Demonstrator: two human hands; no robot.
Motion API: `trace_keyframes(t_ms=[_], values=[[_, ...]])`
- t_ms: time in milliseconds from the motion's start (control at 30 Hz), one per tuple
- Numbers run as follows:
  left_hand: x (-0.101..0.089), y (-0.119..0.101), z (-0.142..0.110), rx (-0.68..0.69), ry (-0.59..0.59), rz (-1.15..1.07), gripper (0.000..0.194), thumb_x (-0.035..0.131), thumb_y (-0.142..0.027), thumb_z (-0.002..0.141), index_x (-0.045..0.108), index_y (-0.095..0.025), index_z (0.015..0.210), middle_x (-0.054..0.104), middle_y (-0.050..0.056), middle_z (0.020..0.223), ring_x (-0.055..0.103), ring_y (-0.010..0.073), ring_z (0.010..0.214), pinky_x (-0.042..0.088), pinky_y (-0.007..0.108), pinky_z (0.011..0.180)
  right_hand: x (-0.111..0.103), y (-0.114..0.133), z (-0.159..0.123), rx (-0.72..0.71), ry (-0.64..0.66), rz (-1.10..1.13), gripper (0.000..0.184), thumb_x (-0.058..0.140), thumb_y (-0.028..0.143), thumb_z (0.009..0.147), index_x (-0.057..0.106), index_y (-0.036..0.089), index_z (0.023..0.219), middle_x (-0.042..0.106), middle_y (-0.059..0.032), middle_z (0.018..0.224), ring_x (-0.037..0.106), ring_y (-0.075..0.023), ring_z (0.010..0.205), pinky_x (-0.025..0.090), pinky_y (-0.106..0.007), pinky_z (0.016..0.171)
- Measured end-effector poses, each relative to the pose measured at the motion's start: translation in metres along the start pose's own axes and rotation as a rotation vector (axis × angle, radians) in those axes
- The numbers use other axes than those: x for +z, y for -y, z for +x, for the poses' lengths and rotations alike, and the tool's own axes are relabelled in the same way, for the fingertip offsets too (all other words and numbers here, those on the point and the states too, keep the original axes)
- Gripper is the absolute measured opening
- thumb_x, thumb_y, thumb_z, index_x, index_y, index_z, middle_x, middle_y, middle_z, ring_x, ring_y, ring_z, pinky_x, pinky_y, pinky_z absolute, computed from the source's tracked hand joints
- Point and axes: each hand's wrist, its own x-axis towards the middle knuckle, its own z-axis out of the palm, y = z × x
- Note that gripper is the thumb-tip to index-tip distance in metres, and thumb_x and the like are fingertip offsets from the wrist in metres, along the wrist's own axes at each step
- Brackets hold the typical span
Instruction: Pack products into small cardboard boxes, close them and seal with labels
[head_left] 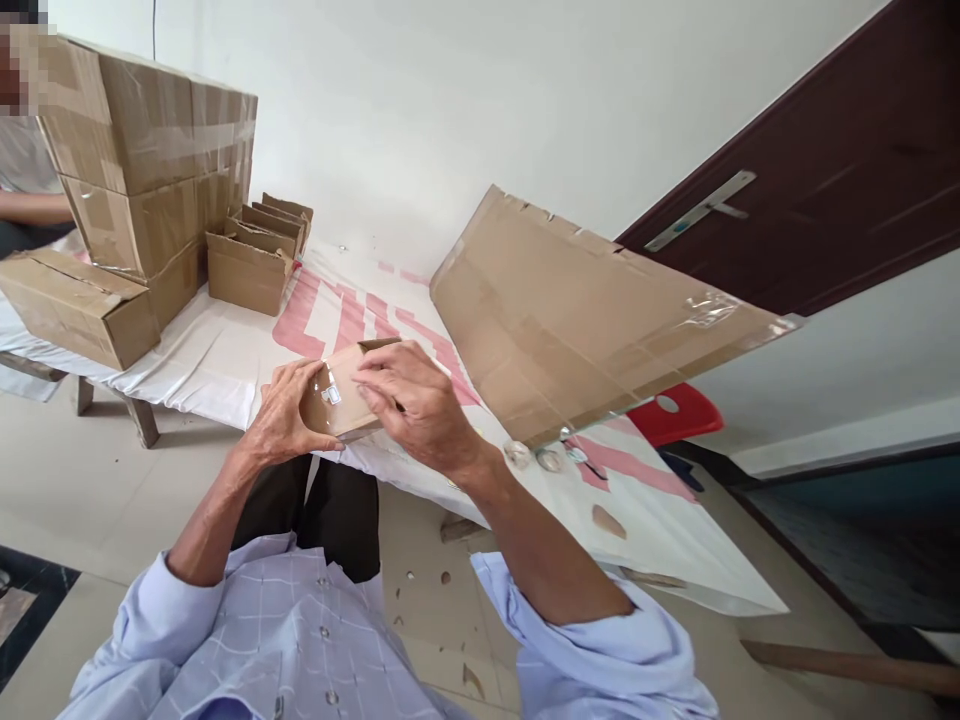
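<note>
A small brown cardboard box (343,388) is held over the front edge of the cloth-covered table. My left hand (281,418) grips its left end, thumb along the near lower edge and fingers over the top. A shiny clear piece of tape with a pale patch (330,393) sits on the box near those fingers. My right hand (421,405) is at the box's right part, fingers bent and thumb drawn close to them against the surface. Anything pinched there is too small or hidden to make out. Part of the box's dark opening shows behind the right fingers.
Taped cartons (161,140) are stacked at the left, with a closed box (79,305) before them and open boxes (251,265) beside. A large cardboard sheet (555,310) leans at the right. Tape rolls (549,459) lie near it. Another person's arm (34,208) shows far left.
</note>
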Motion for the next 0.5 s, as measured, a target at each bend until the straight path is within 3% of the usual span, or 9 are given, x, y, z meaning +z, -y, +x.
trace_keyframes(t_ms=[200,500], values=[[0.012,-0.011,0.001,-0.018,-0.021,0.021,0.117,0.108,-0.049,0.061,0.055,-0.026,0.163,0.058,0.021,0.164,0.049,0.0489,0.155,0.046,0.068,0.120,0.012,0.001,0.003,-0.068,0.300,-0.295,0.027,0.057,0.013,0.111,0.083,0.021,0.111,0.079,-0.0119,0.114,0.062,-0.0292,0.112,0.051,-0.044,0.096],[0.014,-0.020,0.003,-0.050,0.003,0.048,0.120,0.108,-0.043,0.061,0.052,-0.030,0.166,0.055,0.019,0.166,0.047,0.0490,0.156,0.045,0.068,0.120,0.017,-0.004,-0.003,-0.113,0.378,-0.522,0.022,0.061,0.017,0.110,0.082,0.020,0.108,0.075,-0.0126,0.111,0.055,-0.0299,0.110,0.038,-0.043,0.090]])
